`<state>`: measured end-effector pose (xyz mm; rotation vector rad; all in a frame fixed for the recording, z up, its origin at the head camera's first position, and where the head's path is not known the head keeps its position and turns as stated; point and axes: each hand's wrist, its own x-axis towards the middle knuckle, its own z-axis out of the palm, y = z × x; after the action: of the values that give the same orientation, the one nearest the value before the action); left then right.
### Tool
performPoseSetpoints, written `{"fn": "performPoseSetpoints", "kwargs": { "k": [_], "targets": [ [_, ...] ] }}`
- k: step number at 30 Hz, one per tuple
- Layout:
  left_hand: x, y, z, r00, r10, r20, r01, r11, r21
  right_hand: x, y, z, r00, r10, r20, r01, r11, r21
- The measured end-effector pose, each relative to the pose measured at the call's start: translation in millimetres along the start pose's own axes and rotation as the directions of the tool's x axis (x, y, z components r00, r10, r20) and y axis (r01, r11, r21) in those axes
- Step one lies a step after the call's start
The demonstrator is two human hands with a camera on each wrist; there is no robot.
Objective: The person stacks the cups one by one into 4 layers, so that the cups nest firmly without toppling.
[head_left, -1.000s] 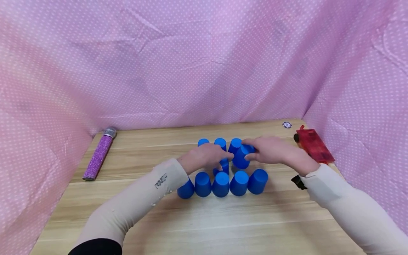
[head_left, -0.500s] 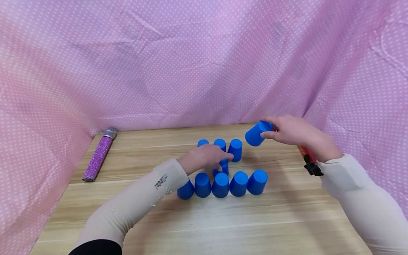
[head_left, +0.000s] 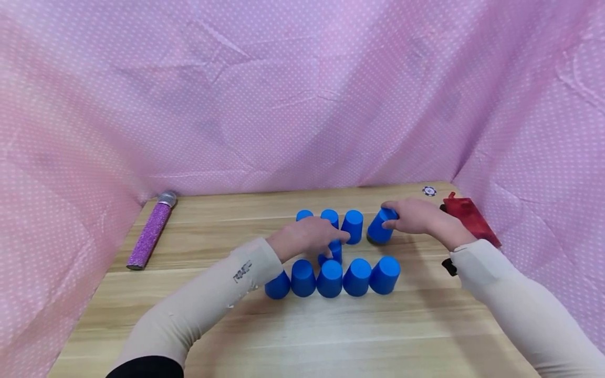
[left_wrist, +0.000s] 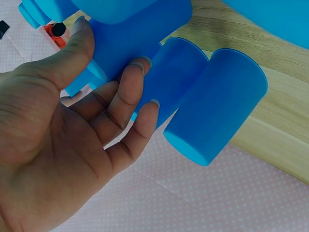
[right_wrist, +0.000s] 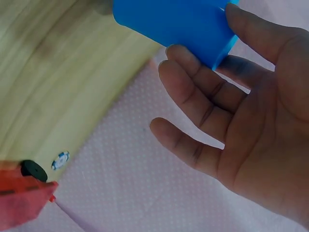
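A: Head view first. Where is the right hand (head_left: pixel 416 218)?

B: At the far right of the back row, holding a tilted cup (head_left: pixel 380 227) by its closed top end, thumb and fingers round it. The cup's mouth is down at the tabletop (head_left: pixel 331 336), just beside the third back-row cup (head_left: pixel 352 226).

A: And the left hand (head_left: pixel 309 237)?

B: It rests among the cups between the two rows, fingers at the middle cup (head_left: pixel 334 251). A front row (head_left: pixel 331 277) of five upturned cups stands nearer the person. A purple mic (head_left: pixel 150 231) lies far left, a red case (head_left: pixel 470 220) and a small token (head_left: pixel 429 191) far right.

A: Left wrist view?

B: That hand's thumb (left_wrist: pixel 72 53) and fingertips (left_wrist: pixel 140 67) are curled on a cup's wall (left_wrist: pixel 130 43), a light pinch grip. Two more cups (left_wrist: pixel 212 111) stand just beside it.

A: Right wrist view?

B: The thumb (right_wrist: pixel 260 34) and one finger (right_wrist: pixel 193 63) press the cup (right_wrist: pixel 174 21) near its rim end; the other fingers hang loose and hold nothing.

A: How will such a cup handle?

B: I judge it light, stiff plastic with smooth, slightly slippery walls. It tapers, so a hold round the narrow closed end or across the side wall should do, with little squeeze needed.
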<state>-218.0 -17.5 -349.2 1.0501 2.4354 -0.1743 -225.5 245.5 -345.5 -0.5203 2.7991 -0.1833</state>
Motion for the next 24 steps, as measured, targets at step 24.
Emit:
{"fn": "performPoseSetpoints", "kwargs": {
  "k": [24],
  "targets": [
    [0.3,1.1,0.0,1.0,-0.019,0.022,0.019,1.0,-0.012,13.2,-11.5,18.5,0.998,0.025,0.064,-0.025,1.0,-0.002]
  ]
}}
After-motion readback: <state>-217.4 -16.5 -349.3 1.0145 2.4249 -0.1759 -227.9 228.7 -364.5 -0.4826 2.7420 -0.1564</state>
